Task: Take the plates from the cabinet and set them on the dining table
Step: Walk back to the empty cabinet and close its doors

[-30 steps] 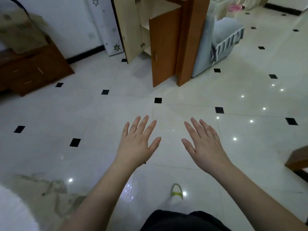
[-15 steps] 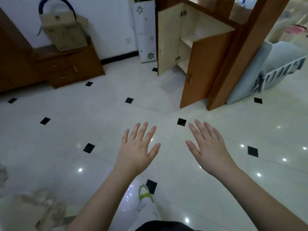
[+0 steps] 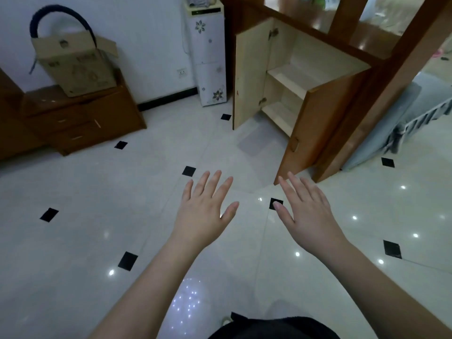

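A wooden cabinet (image 3: 320,123) stands ahead and to the right with both doors swung open. Its pale inner shelves (image 3: 291,79) show bare, with no plates visible on them. My left hand (image 3: 205,211) is stretched out in front of me over the floor, palm down, fingers straight and spread, holding nothing. Beside it, my right hand (image 3: 308,214) is held the same way, fingers straight and empty, its fingertips just short of the near cabinet door. No dining table is in view.
A glossy white tiled floor (image 3: 97,216) with small black squares spreads all round. A low brown drawer unit (image 3: 80,118) carrying a cardboard box (image 3: 73,67) sits at the left wall. A white flowered appliance (image 3: 210,57) stands beside the cabinet. A grey cushioned seat (image 3: 403,118) lies far right.
The view has swung and moved closer to the cabinet, which now looks larger and nearer. Both hands stay outstretched and empty.
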`<state>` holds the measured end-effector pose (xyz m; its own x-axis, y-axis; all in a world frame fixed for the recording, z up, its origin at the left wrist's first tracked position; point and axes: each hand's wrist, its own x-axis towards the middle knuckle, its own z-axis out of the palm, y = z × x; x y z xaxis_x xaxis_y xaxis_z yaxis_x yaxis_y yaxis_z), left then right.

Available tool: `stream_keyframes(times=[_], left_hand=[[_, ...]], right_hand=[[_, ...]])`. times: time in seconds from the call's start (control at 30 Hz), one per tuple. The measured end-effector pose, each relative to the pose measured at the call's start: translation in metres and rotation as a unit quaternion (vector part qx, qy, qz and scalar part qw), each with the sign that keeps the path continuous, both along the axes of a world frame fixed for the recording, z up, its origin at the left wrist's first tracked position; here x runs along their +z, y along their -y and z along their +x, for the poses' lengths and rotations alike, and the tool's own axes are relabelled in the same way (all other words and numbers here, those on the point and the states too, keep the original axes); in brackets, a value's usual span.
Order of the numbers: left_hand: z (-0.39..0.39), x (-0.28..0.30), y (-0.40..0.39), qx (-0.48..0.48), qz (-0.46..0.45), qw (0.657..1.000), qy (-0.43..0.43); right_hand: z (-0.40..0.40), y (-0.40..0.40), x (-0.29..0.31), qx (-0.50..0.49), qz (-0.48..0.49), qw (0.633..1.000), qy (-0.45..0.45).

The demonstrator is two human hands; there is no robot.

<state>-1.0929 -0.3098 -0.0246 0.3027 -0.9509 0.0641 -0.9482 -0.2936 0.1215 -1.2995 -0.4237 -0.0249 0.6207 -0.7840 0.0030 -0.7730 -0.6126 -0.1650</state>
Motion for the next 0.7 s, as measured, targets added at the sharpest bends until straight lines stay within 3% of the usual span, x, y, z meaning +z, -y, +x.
stream_keyframes(times=[0.7], left_hand=[[0.116, 0.011, 0.357, -0.075, 0.037, 0.996, 0.016]], right_hand=[[0.098, 0.345, -0.011, -0.107, 0.011, 0.994, 0.013]])
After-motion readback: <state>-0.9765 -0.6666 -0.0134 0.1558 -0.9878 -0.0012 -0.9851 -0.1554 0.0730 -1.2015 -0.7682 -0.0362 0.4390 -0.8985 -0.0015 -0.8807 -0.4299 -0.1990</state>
